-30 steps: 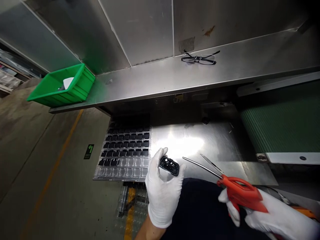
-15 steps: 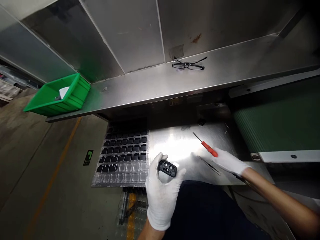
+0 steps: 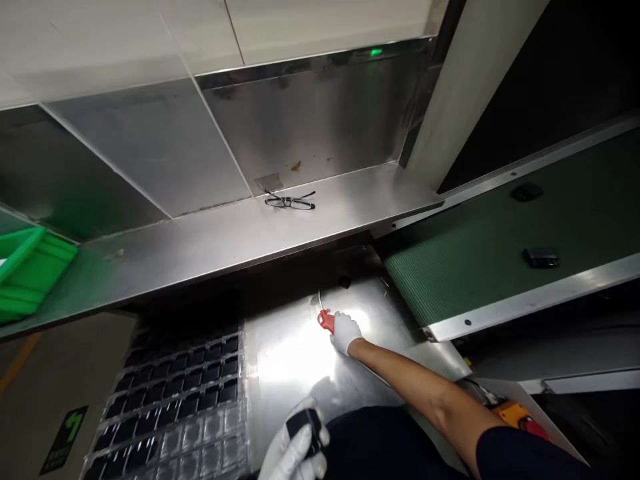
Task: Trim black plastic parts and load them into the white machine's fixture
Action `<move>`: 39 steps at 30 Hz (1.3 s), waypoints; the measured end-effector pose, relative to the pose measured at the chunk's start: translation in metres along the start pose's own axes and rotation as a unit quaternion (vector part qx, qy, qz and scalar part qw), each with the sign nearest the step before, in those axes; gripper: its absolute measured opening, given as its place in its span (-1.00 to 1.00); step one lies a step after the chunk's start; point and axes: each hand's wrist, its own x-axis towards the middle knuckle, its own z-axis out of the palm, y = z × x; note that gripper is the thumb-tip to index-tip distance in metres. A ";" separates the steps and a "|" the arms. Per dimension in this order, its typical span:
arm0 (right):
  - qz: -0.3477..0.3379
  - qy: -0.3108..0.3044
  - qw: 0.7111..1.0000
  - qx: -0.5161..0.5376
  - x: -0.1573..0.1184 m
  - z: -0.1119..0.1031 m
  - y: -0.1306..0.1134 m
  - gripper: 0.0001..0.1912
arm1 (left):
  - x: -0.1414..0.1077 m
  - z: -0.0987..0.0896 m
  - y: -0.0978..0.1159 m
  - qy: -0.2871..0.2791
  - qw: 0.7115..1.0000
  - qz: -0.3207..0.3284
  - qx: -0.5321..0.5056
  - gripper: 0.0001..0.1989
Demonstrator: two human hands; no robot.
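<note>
Near the bottom edge, my left hand, in a white glove, is closed round a small black part. My right hand, gloved too, is extended over the metal table and grips a red-handled tool whose thin metal shaft points away from me. To the left of my left hand lies a clear tray with rows of black pieces; several of its nearer pockets hold nothing.
Glasses lie on the metal shelf behind the table. A green bin sits at the shelf's left end. At right, a green conveyor belt carries two dark objects.
The view has swung to the right, showing more of the belt. My right hand has reached farther out with the red tool. My left hand has turned the black part and wrapped round it.
</note>
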 end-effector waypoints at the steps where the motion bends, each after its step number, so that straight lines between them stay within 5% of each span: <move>1: -0.009 0.001 1.000 -0.002 -0.002 0.002 0.005 -0.60 | -0.003 0.004 0.003 -0.005 1.000 0.005 -0.019 -0.54; 11: -0.145 -0.013 0.989 -0.034 -0.052 0.011 0.045 -0.70 | -0.015 0.029 0.026 -0.166 0.976 0.048 -0.130 -0.45; 17: -0.127 -0.063 0.987 -0.078 -0.102 0.037 0.067 -0.72 | -0.019 0.033 0.035 -0.189 0.957 -0.007 -0.219 -0.51; 23: -0.093 -0.077 0.989 -0.086 -0.109 0.055 0.075 -0.73 | -0.015 0.028 0.037 -0.219 0.954 -0.022 -0.206 -0.53; 32: -0.060 -0.076 0.995 -0.027 -0.119 0.056 0.068 -0.60 | -0.001 0.013 0.033 -0.151 0.971 -0.063 -0.173 -0.61; 39: -0.015 -0.002 0.997 0.071 -0.148 0.044 0.080 -0.67 | 0.104 0.016 -0.006 -0.003 0.995 -0.083 0.062 -0.84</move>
